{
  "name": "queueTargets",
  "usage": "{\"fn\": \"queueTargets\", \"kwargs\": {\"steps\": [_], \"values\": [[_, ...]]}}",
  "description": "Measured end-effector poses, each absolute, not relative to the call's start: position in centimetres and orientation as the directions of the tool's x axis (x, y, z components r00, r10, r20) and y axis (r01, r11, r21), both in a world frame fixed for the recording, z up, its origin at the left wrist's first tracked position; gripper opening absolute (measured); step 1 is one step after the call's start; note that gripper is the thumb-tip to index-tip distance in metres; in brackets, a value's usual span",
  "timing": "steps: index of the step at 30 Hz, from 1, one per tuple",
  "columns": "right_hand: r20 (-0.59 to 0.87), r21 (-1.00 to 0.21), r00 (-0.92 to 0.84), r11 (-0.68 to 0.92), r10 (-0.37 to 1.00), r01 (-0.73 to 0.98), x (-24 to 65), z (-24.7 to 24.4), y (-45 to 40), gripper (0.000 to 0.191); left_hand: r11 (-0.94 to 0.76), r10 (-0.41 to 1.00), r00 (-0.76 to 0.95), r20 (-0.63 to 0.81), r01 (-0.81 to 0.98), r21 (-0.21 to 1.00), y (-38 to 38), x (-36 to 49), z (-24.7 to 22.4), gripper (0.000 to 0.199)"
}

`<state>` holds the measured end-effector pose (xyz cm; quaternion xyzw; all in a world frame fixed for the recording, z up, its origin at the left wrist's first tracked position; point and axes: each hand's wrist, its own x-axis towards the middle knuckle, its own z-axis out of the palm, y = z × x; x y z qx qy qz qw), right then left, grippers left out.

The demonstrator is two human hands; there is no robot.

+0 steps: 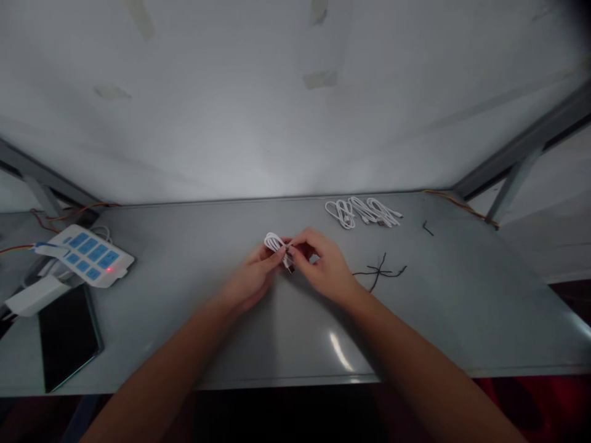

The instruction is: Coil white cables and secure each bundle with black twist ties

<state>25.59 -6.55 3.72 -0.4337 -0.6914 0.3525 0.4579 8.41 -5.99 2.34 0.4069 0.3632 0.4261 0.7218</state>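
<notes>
A white USB cable [273, 242], wound into a narrow coil, is held over the middle of the table. My left hand [252, 274] is closed around its left side, thumb on top. From the right, my right hand [323, 264] pinches at the coil's middle, where a small dark strip that looks like a black twist tie [287, 248] shows between the fingertips. The cable's plug [290, 267] points down below the fingers. Several loose black twist ties [379, 271] lie crossed in a pile to the right of my right hand.
Several coiled white cables [364, 212] lie at the back right of the grey table [184, 246]. One bent black tie [428, 228] is farther right. On the left are a power strip [92, 253] with a red light, a white adapter [37, 295] and a dark tablet-like slab [69, 335].
</notes>
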Motion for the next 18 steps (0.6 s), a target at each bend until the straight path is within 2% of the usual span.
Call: {"fn": "queueTargets", "kwargs": {"steps": [4,7,10,14,16,18], "values": [[0.158,-0.982,-0.153,0.172,0.975,0.081,25.68,3.33,-6.04,0.014,0.381,0.881,0.417,-0.224,-0.342,0.859,-6.10,8.63,2.00,0.030],[0.075,-0.997,-0.165,0.070,0.983,-0.036,25.84,3.27,-5.70,0.021,0.442,0.854,0.447,-0.266,-0.353,0.825,-6.08,8.59,2.14,0.031],[0.045,-0.993,-0.182,0.024,0.982,-0.113,25.96,3.43,-5.60,0.026,0.463,0.835,0.482,-0.265,-0.357,0.811,-6.10,8.52,2.46,0.033],[0.036,-0.992,-0.204,0.011,0.978,-0.125,25.95,3.59,-5.71,0.028,0.486,0.815,0.510,-0.274,-0.346,0.803,-6.21,8.33,2.68,0.036],[0.046,-0.993,-0.192,0.024,0.980,-0.118,25.94,3.55,-5.75,0.028,0.449,0.821,0.509,-0.258,-0.297,0.843,-6.32,8.24,2.64,0.036],[0.053,-0.993,-0.183,0.032,0.982,-0.113,25.97,3.48,-5.77,0.029,0.337,0.854,0.470,-0.224,-0.171,0.926,-6.48,8.23,2.57,0.038]]}}
